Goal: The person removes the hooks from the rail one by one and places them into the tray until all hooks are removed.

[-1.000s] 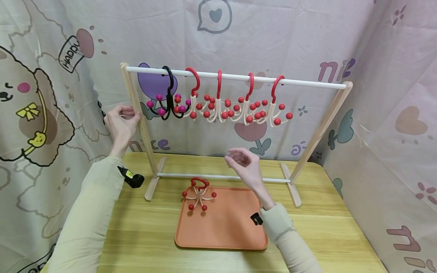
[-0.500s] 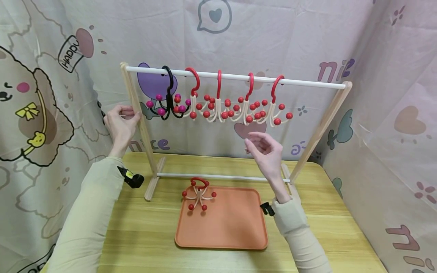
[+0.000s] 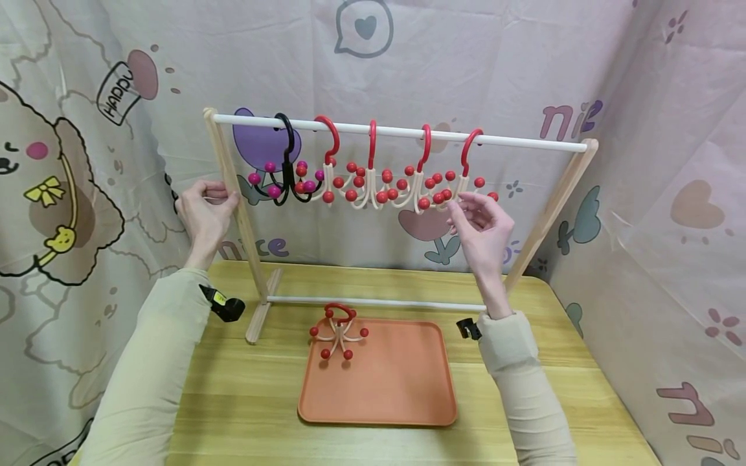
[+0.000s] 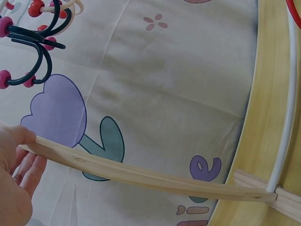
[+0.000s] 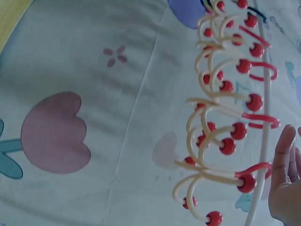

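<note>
My left hand point(image 3: 205, 213) holds the wooden left post point(image 4: 141, 175) of a small clothes rack, thumb on one side and fingers on the other. My right hand point(image 3: 484, 230) is raised with loosely curved fingers and nothing in them. It overlaps the lower part of the rightmost red-and-cream hook hanger point(image 3: 466, 158) in the head view. Several such hangers with red ball tips hang from the white top rail point(image 3: 524, 142). At their left hangs a black hanger point(image 3: 287, 171) with magenta balls. Another red-and-cream hanger point(image 3: 339, 333) lies on the orange tray point(image 3: 402, 382).
The rack stands on a wooden table point(image 3: 245, 388), with a white lower bar point(image 3: 379, 302) behind the tray. A printed curtain point(image 3: 466, 52) closes off the back and both sides. The rack's right post point(image 3: 553, 213) slants down to the table behind my right hand.
My right hand has risen from above the tray, up and to the right, to the rightmost hanger. The left hand keeps its hold on the post. The hangers hang as before.
</note>
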Demonstrator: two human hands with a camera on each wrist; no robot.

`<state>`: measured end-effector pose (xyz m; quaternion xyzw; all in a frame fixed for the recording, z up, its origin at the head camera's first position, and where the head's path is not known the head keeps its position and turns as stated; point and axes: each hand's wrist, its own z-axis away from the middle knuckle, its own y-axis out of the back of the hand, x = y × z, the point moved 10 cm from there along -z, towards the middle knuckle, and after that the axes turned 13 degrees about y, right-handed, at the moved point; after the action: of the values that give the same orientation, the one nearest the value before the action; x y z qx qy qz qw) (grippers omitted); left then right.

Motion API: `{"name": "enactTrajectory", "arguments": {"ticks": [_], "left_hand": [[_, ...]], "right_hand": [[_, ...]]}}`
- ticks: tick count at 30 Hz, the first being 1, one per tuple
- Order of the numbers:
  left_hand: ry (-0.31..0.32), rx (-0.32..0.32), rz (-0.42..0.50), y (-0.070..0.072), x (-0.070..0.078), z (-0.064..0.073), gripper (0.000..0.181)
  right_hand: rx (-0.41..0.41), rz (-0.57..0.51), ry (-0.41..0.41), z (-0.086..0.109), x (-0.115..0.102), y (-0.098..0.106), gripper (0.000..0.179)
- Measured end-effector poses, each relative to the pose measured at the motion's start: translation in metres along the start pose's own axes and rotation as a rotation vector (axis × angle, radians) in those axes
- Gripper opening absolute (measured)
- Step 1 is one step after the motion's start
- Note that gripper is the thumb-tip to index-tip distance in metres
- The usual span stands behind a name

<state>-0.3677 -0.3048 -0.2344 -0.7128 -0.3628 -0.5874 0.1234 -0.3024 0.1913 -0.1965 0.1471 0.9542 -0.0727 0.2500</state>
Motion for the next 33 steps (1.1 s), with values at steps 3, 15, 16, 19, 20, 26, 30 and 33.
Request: {"name": "enactTrajectory", "arguments": {"ticks": [3,15,16,19,20,26,30,33], "left_hand": [[-0.003,0.002,-0.001,0.0,0.0,0.0,0.022],[-0.008,0.024,-0.016,0.003,0.0,0.0,0.021],[-0.01,0.029,-0.016,0.003,0.0,-0.001,0.021],[-0.016,0.032,-0.017,0.004,0.0,-0.001,0.02],[-0.014,0.032,-0.019,0.004,0.0,-0.001,0.021],[0.0,0.024,-0.034,0.003,-0.001,-0.001,0.023],[0.008,0.013,-0.034,0.002,-0.001,-0.001,0.024],[0.006,0.011,-0.032,0.002,0.0,-0.001,0.025]], "right_hand": [[0.015,0.038,0.0,-0.01,0.004,0.003,0.029],[0.014,0.203,-0.008,-0.043,0.014,0.003,0.035],[0.011,0.21,-0.016,-0.045,0.016,0.003,0.035],[0.008,0.222,-0.04,-0.049,0.02,0.0,0.035],[0.008,0.223,-0.048,-0.05,0.022,-0.001,0.035],[0.015,0.252,-0.082,-0.055,0.032,-0.002,0.035],[0.013,0.26,-0.086,-0.059,0.036,-0.002,0.034],[0.014,0.254,-0.081,-0.062,0.038,-0.003,0.031]]}}
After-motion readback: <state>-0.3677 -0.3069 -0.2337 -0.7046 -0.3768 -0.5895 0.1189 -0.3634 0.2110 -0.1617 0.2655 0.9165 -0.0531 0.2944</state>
